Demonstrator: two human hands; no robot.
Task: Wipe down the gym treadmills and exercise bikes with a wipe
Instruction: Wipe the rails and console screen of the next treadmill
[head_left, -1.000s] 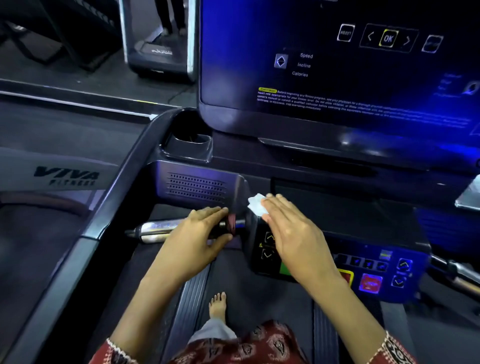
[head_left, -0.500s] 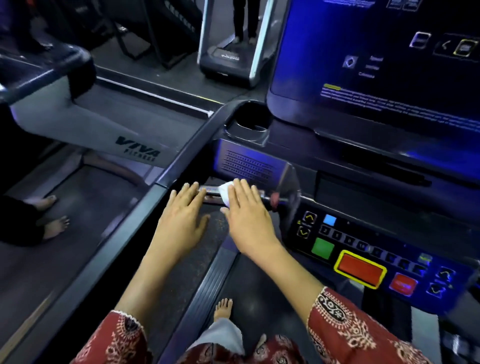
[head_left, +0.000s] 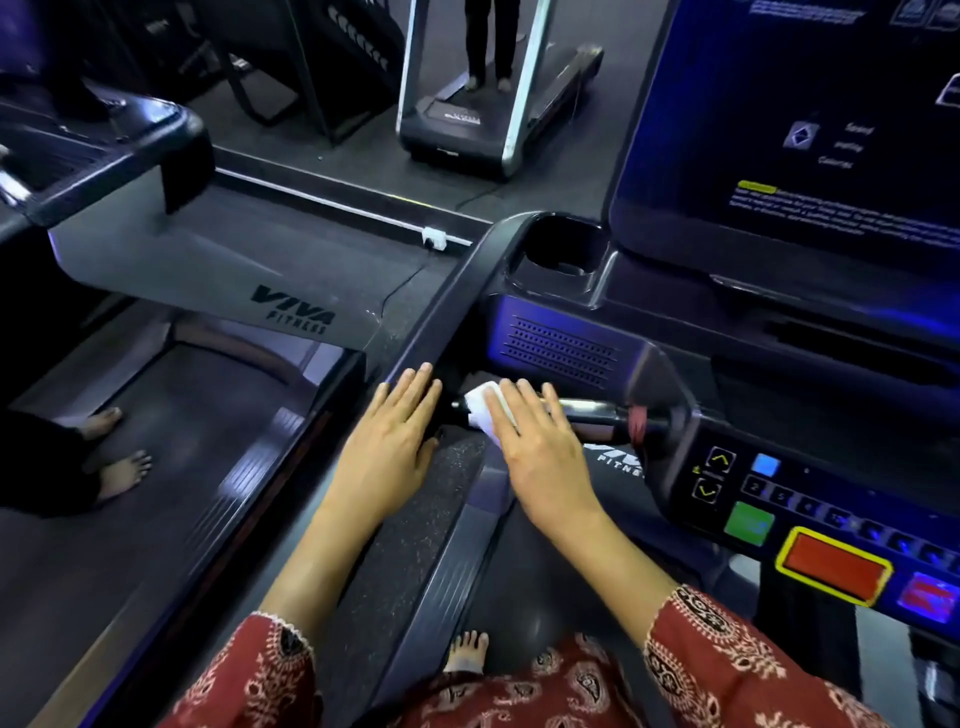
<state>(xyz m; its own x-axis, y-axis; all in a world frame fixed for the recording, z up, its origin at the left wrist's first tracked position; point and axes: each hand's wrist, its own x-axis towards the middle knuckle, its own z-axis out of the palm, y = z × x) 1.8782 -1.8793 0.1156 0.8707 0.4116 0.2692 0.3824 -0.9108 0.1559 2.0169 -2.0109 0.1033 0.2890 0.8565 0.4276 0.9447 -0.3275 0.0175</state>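
With right hand (head_left: 540, 447) flat, pressing wipe (head_left: 482, 409) onto handle (head_left: 589, 413), nine o'clock from buttons (head_left: 748, 524); left hand (head_left: 389, 441) spread, empty. Mid-wipe, seemingly; next, likely rubbing toward three o'clock.

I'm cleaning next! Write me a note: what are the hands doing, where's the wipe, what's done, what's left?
Left hand: flat, fingers straight, empty, by the side rail.
Right hand: straight fingers press the white wipe onto the silver handle.
Done: this handle is being wiped; no telling what else is clean.
To do: probably that rail, the button panel, the screen, then the neighbouring treadmill.
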